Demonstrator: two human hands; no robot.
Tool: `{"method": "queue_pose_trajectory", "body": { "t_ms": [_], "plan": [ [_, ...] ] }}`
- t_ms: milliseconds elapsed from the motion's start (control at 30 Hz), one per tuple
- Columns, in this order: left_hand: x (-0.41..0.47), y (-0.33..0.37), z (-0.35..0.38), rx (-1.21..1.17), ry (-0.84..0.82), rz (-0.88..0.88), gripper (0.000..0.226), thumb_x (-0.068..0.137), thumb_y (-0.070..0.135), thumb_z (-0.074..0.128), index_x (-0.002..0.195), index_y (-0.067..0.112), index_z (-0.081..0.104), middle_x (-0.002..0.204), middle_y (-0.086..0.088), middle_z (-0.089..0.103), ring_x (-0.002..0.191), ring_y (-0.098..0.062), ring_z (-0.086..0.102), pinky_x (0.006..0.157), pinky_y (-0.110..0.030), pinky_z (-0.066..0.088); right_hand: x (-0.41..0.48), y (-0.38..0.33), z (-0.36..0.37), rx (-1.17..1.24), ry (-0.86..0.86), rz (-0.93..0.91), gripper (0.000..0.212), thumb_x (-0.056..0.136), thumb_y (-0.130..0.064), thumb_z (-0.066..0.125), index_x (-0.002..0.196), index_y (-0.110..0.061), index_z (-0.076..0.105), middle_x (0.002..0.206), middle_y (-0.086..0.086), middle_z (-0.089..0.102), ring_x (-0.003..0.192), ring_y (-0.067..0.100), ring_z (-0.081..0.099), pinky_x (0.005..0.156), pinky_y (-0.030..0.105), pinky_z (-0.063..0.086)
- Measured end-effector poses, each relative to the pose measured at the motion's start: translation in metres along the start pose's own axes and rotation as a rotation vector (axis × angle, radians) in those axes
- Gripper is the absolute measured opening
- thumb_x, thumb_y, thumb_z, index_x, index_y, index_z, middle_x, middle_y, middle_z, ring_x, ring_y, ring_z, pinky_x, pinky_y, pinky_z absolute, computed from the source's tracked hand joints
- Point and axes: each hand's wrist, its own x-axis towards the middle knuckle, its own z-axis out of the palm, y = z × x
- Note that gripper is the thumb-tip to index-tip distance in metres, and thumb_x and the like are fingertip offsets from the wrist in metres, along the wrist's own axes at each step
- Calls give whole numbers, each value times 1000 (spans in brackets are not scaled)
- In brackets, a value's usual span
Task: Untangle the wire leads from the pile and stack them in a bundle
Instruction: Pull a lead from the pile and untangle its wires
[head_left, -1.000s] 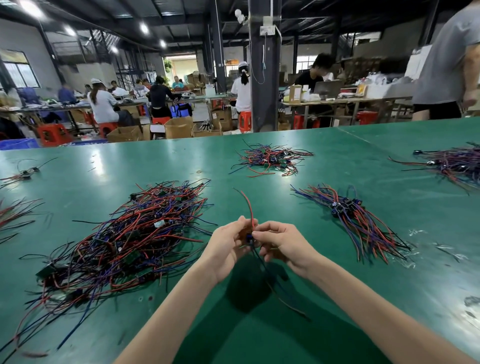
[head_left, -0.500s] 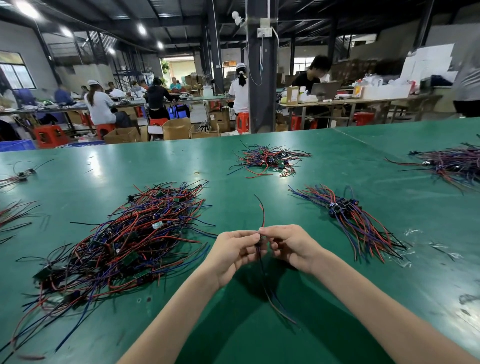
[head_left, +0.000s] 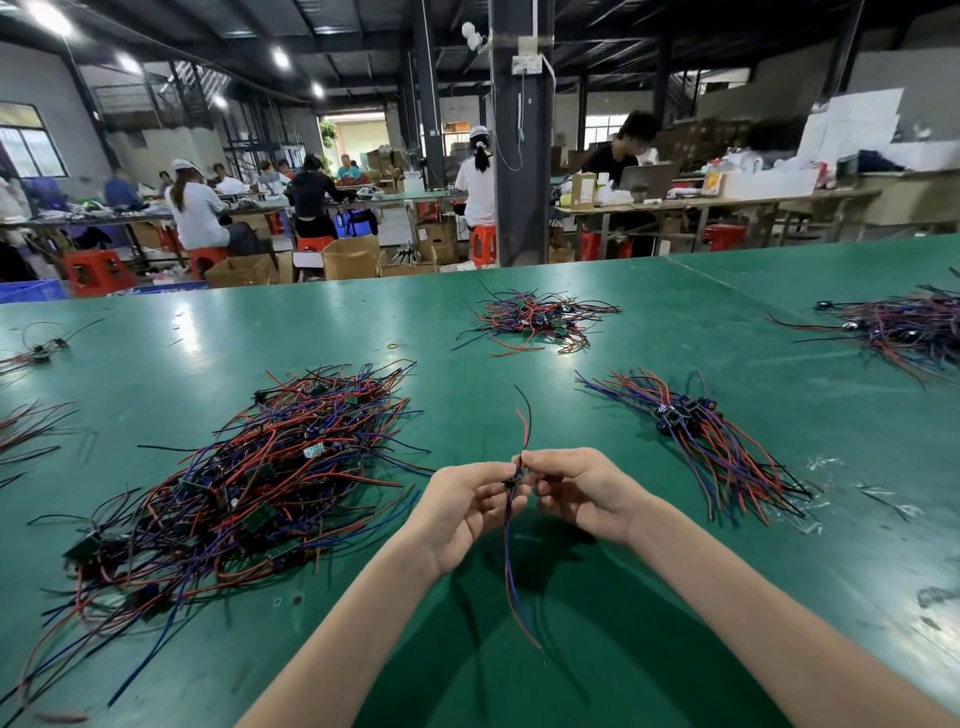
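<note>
The green table (head_left: 675, 322) gives open room ahead of the hands, with the tangled pile (head_left: 249, 488) to their left and the stacked bundle (head_left: 696, 441) to their right. The left hand (head_left: 462, 509) and right hand (head_left: 587, 493) pinch one wire lead (head_left: 511, 561) between them. Its tails hang straighter than a second ago, so it seems freed for stacking.

Left hand (head_left: 467, 501), right hand (head_left: 584, 491): bare, fingers slender. Left forearm (head_left: 358, 618), right forearm (head_left: 753, 592): bare over full visible length, wrist to lower frame edge. Slim at wrist, broader toward frame bottom under wide-angle view. Wrists bare.
</note>
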Motion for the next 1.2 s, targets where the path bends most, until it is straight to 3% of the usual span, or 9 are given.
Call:
{"method": "queue_pose_trajectory", "body": {
  "t_ms": [400,633,800,900,967,1100,1200],
  "plan": [
    [-4,-4,4,21,-13,-14,14,89,-2,52,83,-9,62,68,-15,70,53,-14,65,51,-20,54,1,1,-1,-105,51,-107,12,87,-4,62,76,-7,68,55,-2,57,43,5,47,43,16,42],
    [-5,-8,4,104,-16,-14,15,88,-5,53,79,-6,65,65,-13,69,50,-16,64,51,-22,55,-3,0,1,-576,46,-308,15,90,-6,61,76,-10,59,61,1,57,46,3,51,49,17,43],
    [-5,-9,5,156,-13,71,15,88,-7,54,77,-6,65,67,-13,66,55,-16,62,51,-21,53,-4,0,0,-767,92,-471,11,88,-7,64,79,-9,59,69,7,59,60,15,49,61,27,43],
    [-5,-10,5,177,-10,90,14,88,-8,52,80,-7,63,67,-14,63,55,-16,61,53,-23,55,-3,4,2,-882,118,-565,10,88,-8,65,80,-11,59,66,-2,56,58,8,46,62,19,42],
    [-4,-10,4,179,-12,99,12,88,-8,53,81,-7,63,65,-13,66,54,-16,64,53,-24,55,-2,2,3,-815,115,-501,8,88,-8,64,81,-10,61,69,2,59,60,11,50,64,24,44],
    [-4,-8,5,173,-42,118,7,87,-6,56,83,-5,62,67,-12,69,53,-15,64,51,-23,54,-3,-4,0,-326,2,-217,12,89,-4,59,78,-5,62,61,4,62,51,10,57,58,26,48],
    [-4,-8,6,176,-51,129,6,86,-5,58,83,-5,63,70,-12,70,54,-16,64,52,-23,54,-5,-7,-3,-236,-54,-167,14,89,-2,58,76,-3,63,58,3,63,49,10,57,56,24,50]
  ]
}}
